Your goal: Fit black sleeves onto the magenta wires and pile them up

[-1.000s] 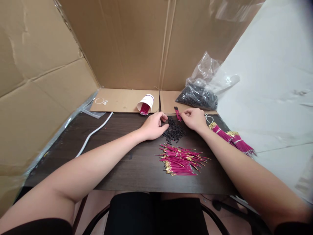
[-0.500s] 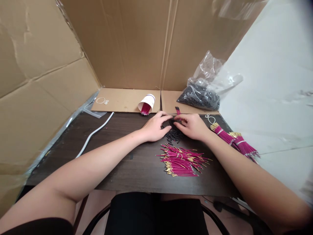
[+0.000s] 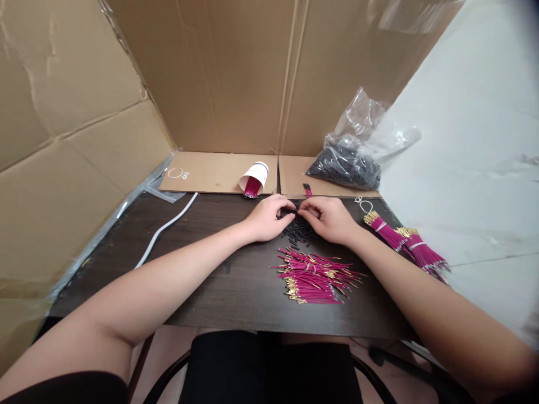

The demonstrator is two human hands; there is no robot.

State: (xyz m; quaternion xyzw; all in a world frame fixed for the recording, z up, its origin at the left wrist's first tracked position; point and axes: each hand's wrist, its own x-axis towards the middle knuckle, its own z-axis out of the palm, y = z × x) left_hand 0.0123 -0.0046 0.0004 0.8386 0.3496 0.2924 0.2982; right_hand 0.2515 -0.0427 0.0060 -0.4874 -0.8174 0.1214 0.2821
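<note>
My left hand (image 3: 267,217) and my right hand (image 3: 330,219) meet over a loose pile of short black tubes (image 3: 296,233) on the dark table. Thumb and index finger of the right hand are pinched together. The left hand's thumb and fingertips have also closed, right beside the right fingertips. Whatever is between the fingers is too small and dark to make out. Nearer my body lies a heap of magenta wires (image 3: 314,275) with gold-coloured ends. Just beyond the right fingers, a few magenta wires with black ends (image 3: 307,189) lie at the cardboard edge.
A tipped white cup (image 3: 257,171) holds more magenta wires. A clear bag of black pieces (image 3: 347,165) stands at the back right. Tied wire bundles (image 3: 416,247) lie at the right edge, and a white cable (image 3: 162,229) runs at left. Cardboard walls (image 3: 227,78) close off the back.
The fingertips of both hands have drawn closer together over the black tubes, and the right hand's pinch has tightened. The view has shifted slightly; the other things lie as before.
</note>
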